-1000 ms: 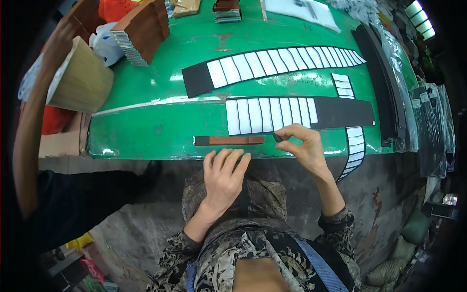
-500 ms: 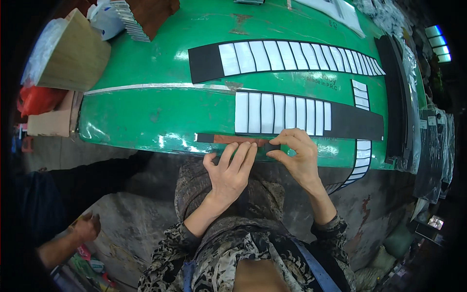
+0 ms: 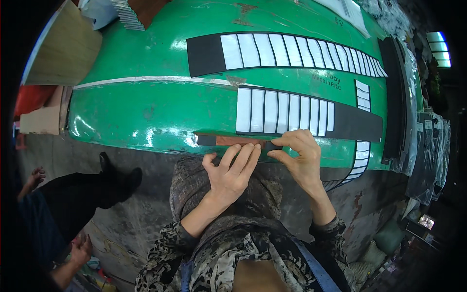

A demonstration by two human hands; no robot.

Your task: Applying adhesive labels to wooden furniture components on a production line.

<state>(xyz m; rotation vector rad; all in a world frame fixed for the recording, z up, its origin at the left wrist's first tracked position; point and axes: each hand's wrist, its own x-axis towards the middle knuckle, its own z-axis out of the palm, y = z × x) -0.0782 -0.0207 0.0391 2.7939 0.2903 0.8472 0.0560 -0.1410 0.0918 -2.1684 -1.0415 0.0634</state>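
A narrow black strip (image 3: 207,140) with a reddish-brown middle section lies along the near edge of the green table. My left hand (image 3: 228,170) rests its stretched fingertips on the brown section, the thumb held apart. At the strip's right end, my right hand (image 3: 301,158) pinches the black tip between thumb and forefinger. Just beyond my hands is a broad black band (image 3: 355,121) carrying a row of white panels. Farther back, a longer black band (image 3: 206,56) bears similar white panels. My fingers cover part of the narrow strip.
A thin panelled strip (image 3: 362,155) hangs over the table's (image 3: 121,112) near edge on the right. Long black pieces (image 3: 391,102) are stacked at the right end. A wooden box (image 3: 68,48) stands at the left. Another person's leg (image 3: 82,192) and hand (image 3: 80,250) show at the lower left.
My hands stay at nearly the same places on the narrow strip. The view has shifted slightly, and the other person at the left has moved, with the shoes and a second hand now showing.
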